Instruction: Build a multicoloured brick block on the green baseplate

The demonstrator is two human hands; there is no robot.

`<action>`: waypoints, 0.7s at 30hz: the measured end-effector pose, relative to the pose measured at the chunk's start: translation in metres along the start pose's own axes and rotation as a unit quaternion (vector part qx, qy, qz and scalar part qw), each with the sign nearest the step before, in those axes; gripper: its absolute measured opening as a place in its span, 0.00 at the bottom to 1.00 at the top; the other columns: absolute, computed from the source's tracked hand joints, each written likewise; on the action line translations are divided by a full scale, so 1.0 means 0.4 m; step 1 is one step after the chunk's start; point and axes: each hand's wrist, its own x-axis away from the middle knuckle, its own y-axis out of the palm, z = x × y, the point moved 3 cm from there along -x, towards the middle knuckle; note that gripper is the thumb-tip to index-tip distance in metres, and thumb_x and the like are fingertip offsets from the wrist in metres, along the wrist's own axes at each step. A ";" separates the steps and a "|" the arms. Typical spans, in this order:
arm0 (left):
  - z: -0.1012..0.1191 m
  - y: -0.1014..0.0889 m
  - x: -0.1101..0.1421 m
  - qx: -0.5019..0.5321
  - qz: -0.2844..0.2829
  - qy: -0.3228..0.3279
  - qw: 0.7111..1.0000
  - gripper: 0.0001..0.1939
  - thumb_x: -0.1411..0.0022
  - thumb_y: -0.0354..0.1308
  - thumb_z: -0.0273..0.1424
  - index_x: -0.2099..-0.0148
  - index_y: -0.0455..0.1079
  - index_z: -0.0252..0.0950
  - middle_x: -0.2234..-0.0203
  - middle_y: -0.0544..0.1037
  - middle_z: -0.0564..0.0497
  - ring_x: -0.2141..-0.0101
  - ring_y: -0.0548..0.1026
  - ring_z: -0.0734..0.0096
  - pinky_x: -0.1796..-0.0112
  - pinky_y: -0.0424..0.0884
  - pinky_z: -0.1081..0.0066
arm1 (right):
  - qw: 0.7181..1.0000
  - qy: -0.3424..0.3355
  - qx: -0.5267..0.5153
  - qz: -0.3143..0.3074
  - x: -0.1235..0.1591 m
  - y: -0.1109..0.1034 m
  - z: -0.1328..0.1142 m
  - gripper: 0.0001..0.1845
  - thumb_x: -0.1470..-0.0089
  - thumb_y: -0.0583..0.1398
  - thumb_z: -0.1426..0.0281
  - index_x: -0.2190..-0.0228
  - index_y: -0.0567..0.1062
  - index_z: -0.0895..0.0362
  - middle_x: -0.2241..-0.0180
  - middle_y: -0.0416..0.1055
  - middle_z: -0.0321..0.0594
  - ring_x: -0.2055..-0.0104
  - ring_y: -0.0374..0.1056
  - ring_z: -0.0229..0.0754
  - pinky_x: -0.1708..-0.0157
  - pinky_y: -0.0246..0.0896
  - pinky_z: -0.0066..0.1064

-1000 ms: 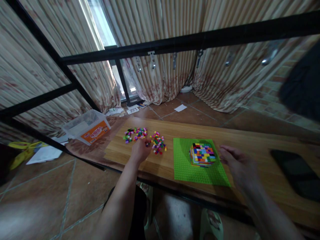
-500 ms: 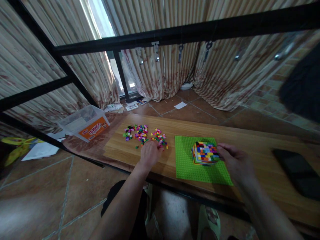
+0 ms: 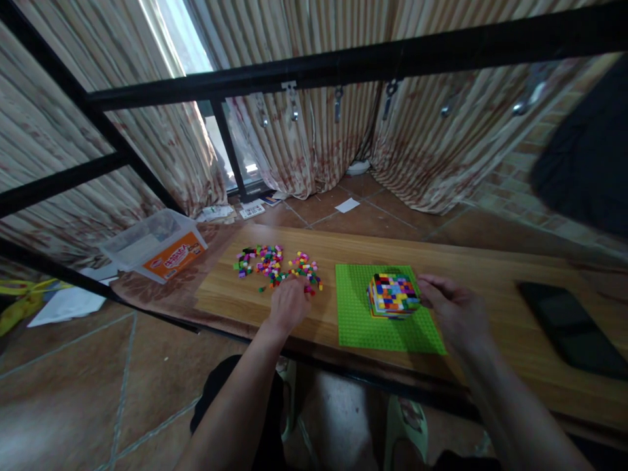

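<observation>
A block of many-coloured toy building bricks stands on a green studded baseplate. My right hand is at the block's right side, thumb and fingers pinched together; whether they touch the block or hold a small brick cannot be made out. To the left, my left hand reaches down to the near edge of a pile of loose small bricks. Its fingers are curled and closed, and the fingertips are partly hidden by the hand, so what they grip does not show.
The wooden board carries a black phone-like slab at the right. A clear plastic tub with an orange label stands past its left end. A black metal rail with hanging hooks crosses in front of curtains.
The whole view has shifted slightly, so everything sits a little further left. Both hands keep nearly the same places, left at the loose bricks and right beside the block.
</observation>
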 end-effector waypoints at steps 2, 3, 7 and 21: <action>0.002 0.001 0.000 -0.003 -0.003 0.008 1.000 0.11 0.41 0.53 0.23 0.58 0.74 0.36 0.62 0.79 0.45 0.56 0.74 0.62 0.53 0.67 0.68 | 1.000 0.000 0.001 -0.002 0.000 -0.001 -0.001 0.15 0.57 0.66 0.62 0.68 0.80 0.57 0.74 0.77 0.39 0.72 0.71 0.41 0.72 0.69 0.31; 0.003 0.001 0.000 -0.004 -0.004 0.006 1.000 0.11 0.41 0.53 0.23 0.59 0.73 0.36 0.62 0.79 0.45 0.56 0.74 0.62 0.54 0.67 0.68 | 1.000 0.002 0.002 -0.005 0.000 -0.001 -0.002 0.15 0.57 0.66 0.62 0.67 0.80 0.57 0.73 0.77 0.38 0.72 0.71 0.41 0.72 0.69 0.32; 0.002 0.002 -0.005 0.007 0.002 0.001 1.000 0.11 0.42 0.52 0.21 0.62 0.73 0.36 0.64 0.78 0.44 0.57 0.75 0.61 0.54 0.67 0.66 | 1.000 0.022 -0.006 -0.003 0.001 0.004 -0.013 0.14 0.58 0.66 0.63 0.68 0.80 0.57 0.74 0.77 0.38 0.73 0.71 0.40 0.71 0.68 0.31; 0.179 -0.023 0.040 0.569 -0.076 0.123 0.810 0.06 0.40 0.57 0.32 0.62 0.66 0.35 0.71 0.73 0.53 0.71 0.73 0.76 0.67 0.70 0.74 | 0.966 -0.215 0.013 -0.145 0.134 0.076 -0.183 0.08 0.45 0.62 0.65 0.64 0.78 0.53 0.67 0.75 0.37 0.67 0.70 0.38 0.65 0.66 0.32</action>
